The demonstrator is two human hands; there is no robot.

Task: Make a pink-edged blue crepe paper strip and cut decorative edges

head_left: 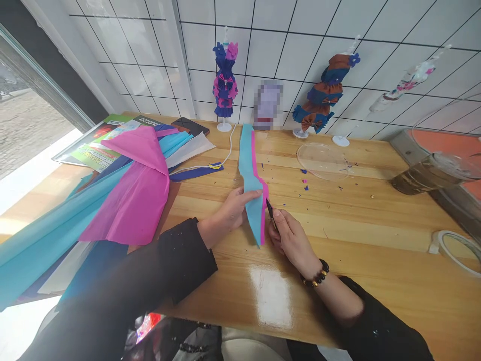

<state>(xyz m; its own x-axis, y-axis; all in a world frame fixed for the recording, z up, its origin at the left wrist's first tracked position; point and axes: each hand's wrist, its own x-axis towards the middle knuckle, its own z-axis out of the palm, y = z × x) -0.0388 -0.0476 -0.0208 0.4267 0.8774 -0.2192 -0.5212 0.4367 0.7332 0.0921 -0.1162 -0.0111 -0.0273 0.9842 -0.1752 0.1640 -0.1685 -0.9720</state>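
A long strip of light blue crepe paper (247, 159) lies over a bright pink strip (263, 220), whose edge shows along the right side. My left hand (233, 206) pinches both layers near their middle, thumb on top and the other fingers partly hidden beneath. In my right hand (295, 239) are black scissors (269, 207), their tips at the pink edge and the handles mostly hidden by my fingers. Small dark blue paper scraps (306, 188) lie to the right of the strips.
Folded pink paper (139, 200) and blue sheets cover the left side. Paper-dressed stands (225, 100) line the tiled wall. A clear plastic lid (323, 160), a brown cup (428, 173) and a tape roll (460, 250) are on the right.
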